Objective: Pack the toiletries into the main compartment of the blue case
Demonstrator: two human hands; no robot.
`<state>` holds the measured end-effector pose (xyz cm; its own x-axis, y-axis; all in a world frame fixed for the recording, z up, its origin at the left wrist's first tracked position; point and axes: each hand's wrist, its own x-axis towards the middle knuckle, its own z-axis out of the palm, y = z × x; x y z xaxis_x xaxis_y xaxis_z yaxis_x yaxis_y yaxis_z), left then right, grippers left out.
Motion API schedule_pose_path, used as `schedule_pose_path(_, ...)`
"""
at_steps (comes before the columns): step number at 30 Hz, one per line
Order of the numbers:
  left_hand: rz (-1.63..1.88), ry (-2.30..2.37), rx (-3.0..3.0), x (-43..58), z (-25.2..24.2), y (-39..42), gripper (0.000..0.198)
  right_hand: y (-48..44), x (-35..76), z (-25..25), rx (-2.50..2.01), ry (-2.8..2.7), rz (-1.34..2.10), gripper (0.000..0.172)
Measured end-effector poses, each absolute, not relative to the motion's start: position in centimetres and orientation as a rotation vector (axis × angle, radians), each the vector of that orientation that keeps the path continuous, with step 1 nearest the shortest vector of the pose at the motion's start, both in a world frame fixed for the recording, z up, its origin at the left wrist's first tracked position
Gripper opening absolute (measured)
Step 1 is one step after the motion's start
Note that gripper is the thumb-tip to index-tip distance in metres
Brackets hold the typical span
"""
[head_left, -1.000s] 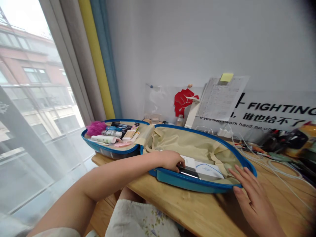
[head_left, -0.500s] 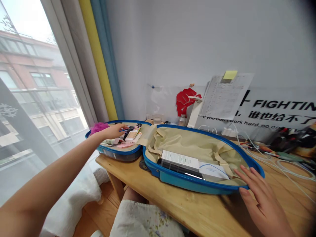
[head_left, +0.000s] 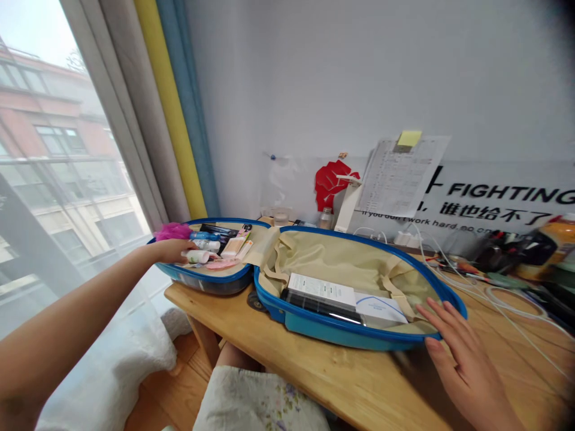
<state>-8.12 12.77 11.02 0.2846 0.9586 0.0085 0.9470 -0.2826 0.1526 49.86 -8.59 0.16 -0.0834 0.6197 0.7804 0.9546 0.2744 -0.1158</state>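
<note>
- Plainly, the wall [head_left: 350, 78] is largest, a pale grey surface well beyond the fingers of both hands.
- Curtains [head_left: 119, 108] in grey, yellow and blue hang behind the left fingers.
- Wooden table [head_left: 341, 371], below the fingers of both hands.
- Banner [head_left: 503, 193], lettered "FIGHTING", well beyond the right fingers.
- Blue case [head_left: 332, 336], lying open on the table; the left fingers are within one half, the right fingers at the outer end of the other.
- Papers [head_left: 402, 176], upright, well beyond the right fingers.
- Right hand [head_left: 469, 365]: fingers spread apart, tips reaching over the case's rim, thumb just outside it. Whether they press on the rim, I cannot tell.
- Left hand [head_left: 173, 250]: fingers close together, curled down over the white tube. Whether they are clamped on it, I cannot tell.
- White box [head_left: 321, 288], lying between the two hands, left of the right fingertips; a black slab [head_left: 321, 305] runs along its near side.
- Blue-lined box [head_left: 381, 306], beside the white one and nearer the right fingertips.
- Purple puff [head_left: 173, 231], just behind the left fingers.
- White tube [head_left: 197, 257], partly hidden under the left fingers, one end showing past their tips.
- Blue bottle [head_left: 204, 237], just beyond the left fingertips.
- Yellow note [head_left: 409, 138], atop the papers, well beyond the right fingers.
</note>
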Motion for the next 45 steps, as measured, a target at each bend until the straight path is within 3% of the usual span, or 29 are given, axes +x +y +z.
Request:
schedule_pose_path(3,0.077,1.765,2.431,-8.6,10.9,12.4,0.054,-8.6,49.8,0.2,-1.456,-1.78,-0.536,0.045)
schedule_pose_path(12,0.493,1.843,2.61,-3.6,13.9,11.5,0.098,-9.1,49.2,1.0,-1.49,-1.787,-0.504,0.041)
schedule_pose_path(16,0.6,1.568,2.732,2.7,16.4,10.5,0.086,-9.1,49.2,0.9,-1.467,-1.79,-0.526,0.038)
schedule_pose_path(20,0.505,1.138,2.886,10.0,17.7,9.6,0.058,-9.1,49.4,0.8,-1.478,-1.792,-0.523,0.037)
schedule_pose_path(23,0.41,0.907,2.957,14.9,17.3,9.8,0.049,-9.1,49.3,1.0,-1.475,-1.799,-0.524,0.037)
schedule_pose_path(33,-0.17,0.977,2.928,23.4,11.2,13.3,0.045,-9.6,48.9,0.9,-1.539,-1.735,-0.434,0.041)
schedule_pose_path(45,-0.437,1.057,2.801,23.3,7.8,14.7,0.045,-9.8,48.8,0.8,-1.531,-1.742,-0.465,0.04)
